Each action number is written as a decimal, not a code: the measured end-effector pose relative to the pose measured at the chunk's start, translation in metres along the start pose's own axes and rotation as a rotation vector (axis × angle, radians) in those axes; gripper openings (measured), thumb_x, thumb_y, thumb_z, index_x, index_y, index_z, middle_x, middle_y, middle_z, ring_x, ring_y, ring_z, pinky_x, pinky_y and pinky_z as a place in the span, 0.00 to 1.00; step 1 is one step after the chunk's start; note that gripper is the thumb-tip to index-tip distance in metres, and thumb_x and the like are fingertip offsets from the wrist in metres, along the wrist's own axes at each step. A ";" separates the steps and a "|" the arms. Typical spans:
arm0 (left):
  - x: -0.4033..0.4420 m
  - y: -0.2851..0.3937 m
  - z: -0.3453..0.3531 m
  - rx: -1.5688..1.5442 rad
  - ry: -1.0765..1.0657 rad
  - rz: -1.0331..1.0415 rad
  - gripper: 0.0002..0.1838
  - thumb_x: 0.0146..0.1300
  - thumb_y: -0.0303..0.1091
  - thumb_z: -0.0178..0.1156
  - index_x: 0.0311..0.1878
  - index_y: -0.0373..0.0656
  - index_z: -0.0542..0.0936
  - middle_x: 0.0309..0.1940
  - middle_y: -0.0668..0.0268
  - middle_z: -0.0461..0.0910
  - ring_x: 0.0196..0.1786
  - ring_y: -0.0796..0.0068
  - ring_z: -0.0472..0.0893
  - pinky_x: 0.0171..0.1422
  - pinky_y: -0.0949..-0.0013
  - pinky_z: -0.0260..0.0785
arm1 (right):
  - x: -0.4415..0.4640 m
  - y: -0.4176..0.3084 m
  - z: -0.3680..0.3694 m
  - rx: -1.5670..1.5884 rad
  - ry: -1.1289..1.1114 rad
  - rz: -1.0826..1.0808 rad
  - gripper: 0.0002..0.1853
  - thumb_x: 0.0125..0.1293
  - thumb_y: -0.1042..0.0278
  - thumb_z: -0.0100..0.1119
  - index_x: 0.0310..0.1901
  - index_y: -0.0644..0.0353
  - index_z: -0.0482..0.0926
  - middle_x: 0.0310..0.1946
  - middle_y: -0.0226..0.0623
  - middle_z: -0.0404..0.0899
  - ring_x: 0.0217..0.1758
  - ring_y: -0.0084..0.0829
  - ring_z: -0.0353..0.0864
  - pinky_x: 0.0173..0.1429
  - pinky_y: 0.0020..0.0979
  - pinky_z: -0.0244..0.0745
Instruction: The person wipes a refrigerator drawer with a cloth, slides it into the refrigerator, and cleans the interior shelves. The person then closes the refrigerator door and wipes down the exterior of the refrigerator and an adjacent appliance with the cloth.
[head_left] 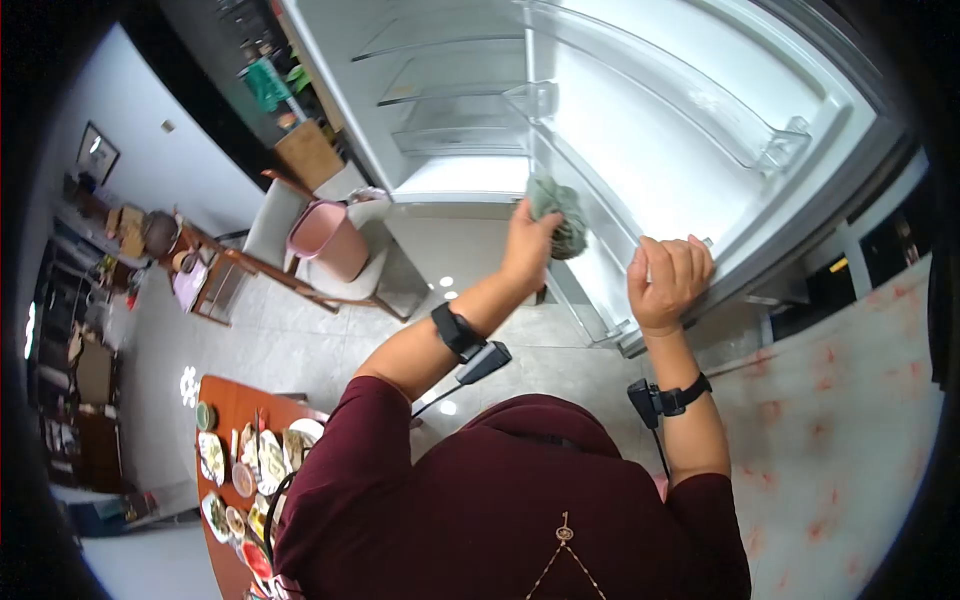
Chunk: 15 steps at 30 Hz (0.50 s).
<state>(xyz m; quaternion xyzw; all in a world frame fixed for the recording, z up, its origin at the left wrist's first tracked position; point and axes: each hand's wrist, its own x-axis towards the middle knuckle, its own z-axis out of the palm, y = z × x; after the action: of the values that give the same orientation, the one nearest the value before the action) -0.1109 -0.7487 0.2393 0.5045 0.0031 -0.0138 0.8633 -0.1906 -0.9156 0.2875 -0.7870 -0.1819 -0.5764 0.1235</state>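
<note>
A refrigerator (pixel 460 195) stands open in front of me, its shelves bare. In my left hand (pixel 528 240) is a bunched grey-green cloth (pixel 560 212), held beside the inner side of the refrigerator door (pixel 690 130). Whether the cloth touches the door's lower rack (pixel 590 190) is hard to tell. My right hand (pixel 668 282) is closed with curled fingers at the lower part of the door, over its edge. What lies under those fingers is mostly hidden.
To the left, a pink bin (pixel 330 240) sits on a chair (pixel 270 220). A wooden table (pixel 220 400) with several dishes of food is at the lower left. A pale, red-spotted surface (pixel 830 430) lies at the right.
</note>
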 end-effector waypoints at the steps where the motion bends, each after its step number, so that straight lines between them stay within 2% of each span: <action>1: -0.006 -0.005 0.000 0.019 -0.019 0.025 0.18 0.57 0.19 0.54 0.52 0.39 0.73 0.42 0.64 0.79 0.44 0.73 0.78 0.50 0.70 0.71 | 0.000 -0.001 0.000 -0.007 -0.004 0.005 0.05 0.59 0.67 0.56 0.34 0.55 0.79 0.27 0.29 0.70 0.33 0.31 0.71 0.55 0.39 0.65; 3: -0.015 -0.014 -0.001 0.081 -0.083 0.072 0.20 0.56 0.19 0.55 0.54 0.39 0.73 0.42 0.65 0.79 0.45 0.74 0.78 0.51 0.71 0.71 | 0.002 -0.002 -0.001 -0.017 -0.015 0.009 0.05 0.59 0.67 0.56 0.34 0.55 0.79 0.27 0.29 0.71 0.33 0.32 0.72 0.55 0.39 0.64; 6: -0.043 -0.003 0.009 0.126 -0.115 0.035 0.17 0.56 0.18 0.54 0.50 0.40 0.75 0.40 0.67 0.79 0.42 0.76 0.78 0.49 0.71 0.72 | 0.002 -0.003 -0.002 -0.012 -0.017 -0.006 0.05 0.60 0.67 0.56 0.34 0.55 0.79 0.27 0.30 0.71 0.34 0.31 0.72 0.56 0.39 0.65; 8: -0.052 -0.006 0.010 0.187 -0.156 0.107 0.18 0.56 0.19 0.54 0.51 0.40 0.75 0.39 0.69 0.79 0.42 0.78 0.77 0.49 0.71 0.72 | 0.005 -0.008 -0.002 -0.035 -0.040 0.004 0.06 0.62 0.65 0.55 0.36 0.55 0.79 0.27 0.30 0.72 0.33 0.32 0.73 0.57 0.40 0.65; 9: -0.059 -0.005 0.009 0.227 -0.152 0.069 0.18 0.55 0.19 0.55 0.51 0.41 0.75 0.38 0.70 0.78 0.42 0.80 0.76 0.48 0.72 0.71 | 0.005 -0.008 -0.002 -0.033 -0.045 -0.001 0.06 0.62 0.65 0.55 0.37 0.56 0.79 0.27 0.31 0.72 0.34 0.32 0.74 0.57 0.40 0.65; 10: -0.061 -0.011 0.009 0.263 -0.174 0.178 0.19 0.56 0.19 0.55 0.52 0.40 0.74 0.37 0.70 0.77 0.42 0.81 0.75 0.46 0.73 0.71 | 0.004 -0.009 -0.002 -0.031 -0.053 -0.007 0.07 0.62 0.64 0.55 0.37 0.56 0.79 0.28 0.31 0.73 0.34 0.32 0.74 0.57 0.41 0.66; 14: -0.082 -0.005 0.024 0.196 -0.177 0.212 0.20 0.58 0.18 0.53 0.55 0.41 0.71 0.39 0.71 0.75 0.42 0.81 0.74 0.47 0.75 0.70 | 0.004 -0.017 -0.003 0.029 -0.087 0.000 0.09 0.62 0.64 0.55 0.40 0.58 0.79 0.31 0.32 0.75 0.37 0.34 0.75 0.59 0.42 0.65; 15: -0.086 -0.004 0.026 0.203 -0.162 0.211 0.19 0.56 0.18 0.53 0.52 0.39 0.72 0.41 0.66 0.72 0.46 0.76 0.73 0.50 0.73 0.68 | 0.006 -0.019 -0.004 0.042 -0.119 0.011 0.10 0.62 0.64 0.55 0.41 0.59 0.78 0.32 0.33 0.75 0.38 0.34 0.74 0.60 0.42 0.65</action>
<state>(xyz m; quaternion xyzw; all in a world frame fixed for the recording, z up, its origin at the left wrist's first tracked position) -0.1971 -0.7715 0.2500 0.5839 -0.1209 0.0358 0.8020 -0.2004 -0.8996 0.2941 -0.8182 -0.1967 -0.5239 0.1319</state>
